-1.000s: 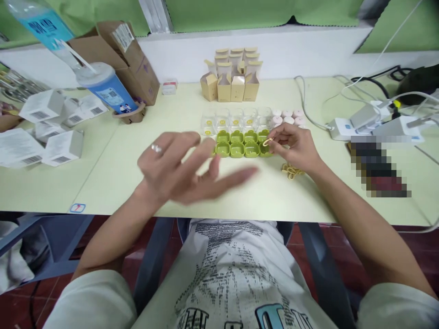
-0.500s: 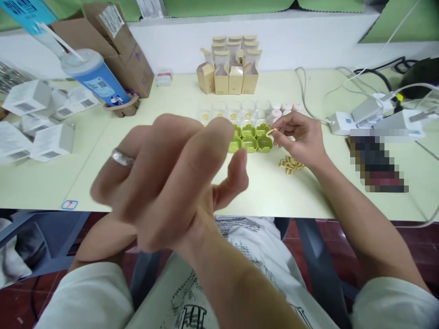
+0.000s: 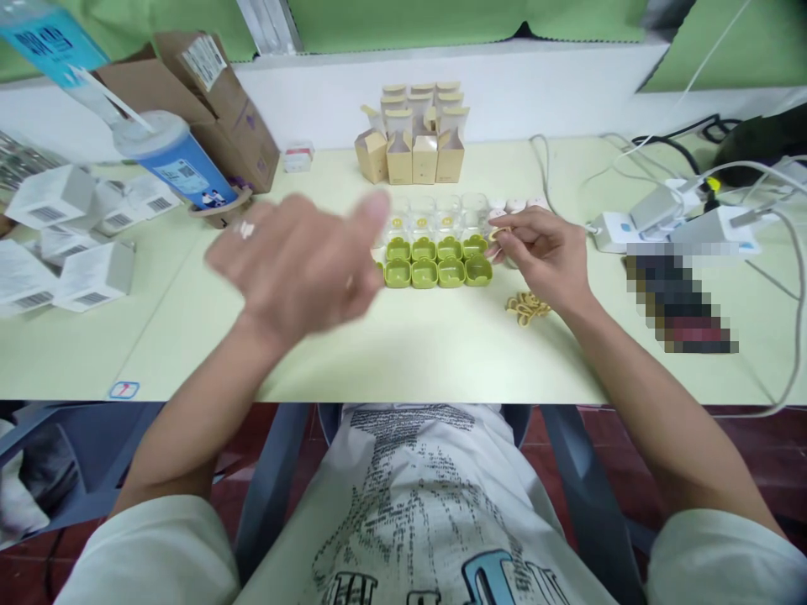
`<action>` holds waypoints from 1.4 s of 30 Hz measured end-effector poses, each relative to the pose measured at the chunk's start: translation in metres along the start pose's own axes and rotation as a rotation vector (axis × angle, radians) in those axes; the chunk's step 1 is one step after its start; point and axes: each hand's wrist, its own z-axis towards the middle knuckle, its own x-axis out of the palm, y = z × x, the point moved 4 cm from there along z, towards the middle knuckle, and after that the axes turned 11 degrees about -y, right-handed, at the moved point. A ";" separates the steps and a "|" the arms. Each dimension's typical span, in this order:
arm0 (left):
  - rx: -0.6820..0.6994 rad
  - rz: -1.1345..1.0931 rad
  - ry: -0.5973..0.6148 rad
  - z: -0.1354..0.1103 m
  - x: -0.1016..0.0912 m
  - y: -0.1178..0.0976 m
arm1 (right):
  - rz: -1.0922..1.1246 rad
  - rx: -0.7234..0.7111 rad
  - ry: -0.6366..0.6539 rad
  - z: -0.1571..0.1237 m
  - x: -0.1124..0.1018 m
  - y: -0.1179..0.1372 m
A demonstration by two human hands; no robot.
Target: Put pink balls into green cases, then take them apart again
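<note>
My left hand (image 3: 303, 260), blurred by motion and wearing a silver ring, is raised above the table. Its index finger and thumb stand apart with nothing seen between them; the other fingers are curled. Between the thumb and fingers of my right hand (image 3: 545, 256) is a small pale-yellow ring (image 3: 499, 234), beside the right end of two rows of green cups (image 3: 424, 273). A loose pile of similar yellow rings (image 3: 526, 308) lies on the table just below that hand. Clear plastic containers (image 3: 447, 218) with yellow marks stand behind the cups, partly hidden by my left hand.
Open beige cartons (image 3: 413, 155) stand by the wall. White boxes (image 3: 94, 273), a blue drink cup (image 3: 189, 160) and a brown cardboard box (image 3: 245, 126) occupy the left. White-pink round pieces (image 3: 517, 206), a power strip (image 3: 621, 233) with cables and a pixelated dark object (image 3: 681, 302) are on the right.
My left hand has moved away from the camera, down and left toward the table. My right hand still pinches the yellow ring near the green cups. The view has shifted slightly.
</note>
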 end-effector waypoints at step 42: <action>0.118 -0.500 -0.037 -0.024 0.098 -0.030 | -0.291 -0.756 0.059 -0.028 0.039 0.030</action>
